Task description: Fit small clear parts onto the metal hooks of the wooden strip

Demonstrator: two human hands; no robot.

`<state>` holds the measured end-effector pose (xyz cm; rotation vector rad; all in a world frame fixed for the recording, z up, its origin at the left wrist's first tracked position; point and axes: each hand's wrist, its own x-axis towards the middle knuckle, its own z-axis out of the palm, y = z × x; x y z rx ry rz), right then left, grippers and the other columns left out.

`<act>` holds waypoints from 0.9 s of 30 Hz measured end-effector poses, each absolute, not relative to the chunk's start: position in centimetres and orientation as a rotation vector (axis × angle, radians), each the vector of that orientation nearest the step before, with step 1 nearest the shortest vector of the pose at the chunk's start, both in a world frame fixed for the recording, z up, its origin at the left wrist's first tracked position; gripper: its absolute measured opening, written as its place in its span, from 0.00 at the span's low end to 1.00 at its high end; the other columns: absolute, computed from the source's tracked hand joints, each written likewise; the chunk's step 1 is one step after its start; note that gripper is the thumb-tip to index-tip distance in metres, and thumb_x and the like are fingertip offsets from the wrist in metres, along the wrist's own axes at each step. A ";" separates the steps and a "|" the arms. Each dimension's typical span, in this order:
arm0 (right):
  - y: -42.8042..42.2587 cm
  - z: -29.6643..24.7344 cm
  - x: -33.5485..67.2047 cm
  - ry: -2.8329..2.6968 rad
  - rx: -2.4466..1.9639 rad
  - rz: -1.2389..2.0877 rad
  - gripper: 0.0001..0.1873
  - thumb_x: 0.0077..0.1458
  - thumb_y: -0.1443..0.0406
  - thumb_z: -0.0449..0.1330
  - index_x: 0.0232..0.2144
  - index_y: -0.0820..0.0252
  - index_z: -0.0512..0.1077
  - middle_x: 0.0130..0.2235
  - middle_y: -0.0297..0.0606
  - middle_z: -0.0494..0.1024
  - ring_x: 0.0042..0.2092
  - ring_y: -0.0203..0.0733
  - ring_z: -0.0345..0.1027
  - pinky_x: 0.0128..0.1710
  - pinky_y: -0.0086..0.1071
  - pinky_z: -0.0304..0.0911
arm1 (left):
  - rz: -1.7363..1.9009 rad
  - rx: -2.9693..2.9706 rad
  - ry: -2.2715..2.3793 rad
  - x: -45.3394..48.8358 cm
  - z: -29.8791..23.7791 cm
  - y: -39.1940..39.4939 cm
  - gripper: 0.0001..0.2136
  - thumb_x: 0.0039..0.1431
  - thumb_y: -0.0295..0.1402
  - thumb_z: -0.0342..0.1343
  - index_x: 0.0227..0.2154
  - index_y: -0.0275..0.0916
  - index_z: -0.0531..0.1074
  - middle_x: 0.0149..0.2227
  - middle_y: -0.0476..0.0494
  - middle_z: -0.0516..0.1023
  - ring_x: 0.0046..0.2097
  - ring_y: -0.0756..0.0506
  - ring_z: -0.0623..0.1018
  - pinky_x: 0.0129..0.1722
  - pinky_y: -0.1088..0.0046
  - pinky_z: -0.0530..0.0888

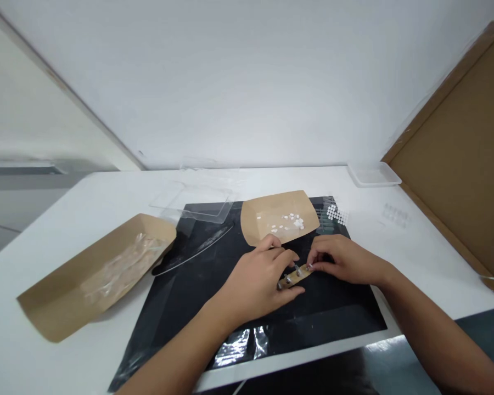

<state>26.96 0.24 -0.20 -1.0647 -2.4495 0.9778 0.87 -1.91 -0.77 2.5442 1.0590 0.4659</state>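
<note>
My left hand (255, 280) curls around a narrow tan strip (294, 277) set with small metal studs, while my right hand (346, 262) pinches the strip's right end between its fingertips (310, 267). The strip sits between my hands above a black mat (313, 323) (I can't tell whether it touches). Just beyond my fingers, a kraft paper tray (280, 216) holds small white pieces.

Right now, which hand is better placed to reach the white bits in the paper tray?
Left, probably: the left hand's upper fingers lie at the near edge of the paper tray, just below the white bits, while the right hand pinches the end of the tan strip, further off.
</note>
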 end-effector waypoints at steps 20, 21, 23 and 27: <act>0.3 0.0 27.0 -2.510 -1.048 0.994 0.04 0.67 0.67 0.64 0.40 0.57 0.80 0.39 0.36 0.80 0.41 0.40 0.74 0.43 0.33 0.67 | 0.514 2.321 1.391 3.2 -1.5 -3.9 0.11 0.59 0.31 0.68 0.42 0.43 0.75 0.37 0.47 0.85 0.50 0.37 0.78 0.33 0.66 0.78; 0.3 0.0 27.0 -2.514 -1.044 0.993 0.04 0.67 0.68 0.64 0.40 0.57 0.80 0.39 0.36 0.80 0.41 0.40 0.74 0.43 0.33 0.66 | 0.517 2.319 1.396 3.2 -1.6 -3.9 0.11 0.59 0.31 0.68 0.43 0.43 0.75 0.37 0.47 0.85 0.50 0.37 0.78 0.34 0.66 0.78; 0.2 0.1 27.0 -2.526 -1.042 0.993 0.04 0.67 0.68 0.63 0.40 0.57 0.79 0.40 0.36 0.80 0.41 0.40 0.74 0.43 0.33 0.66 | 0.519 2.312 1.406 3.1 -1.6 -3.9 0.12 0.58 0.32 0.69 0.43 0.43 0.76 0.37 0.47 0.86 0.50 0.37 0.78 0.35 0.65 0.79; 0.2 0.2 27.0 -2.543 -1.040 1.005 0.04 0.67 0.68 0.63 0.40 0.57 0.79 0.40 0.36 0.80 0.41 0.40 0.74 0.43 0.33 0.67 | 0.534 2.289 1.432 3.1 -1.5 -4.0 0.12 0.57 0.32 0.70 0.42 0.44 0.76 0.36 0.48 0.86 0.47 0.38 0.79 0.35 0.64 0.79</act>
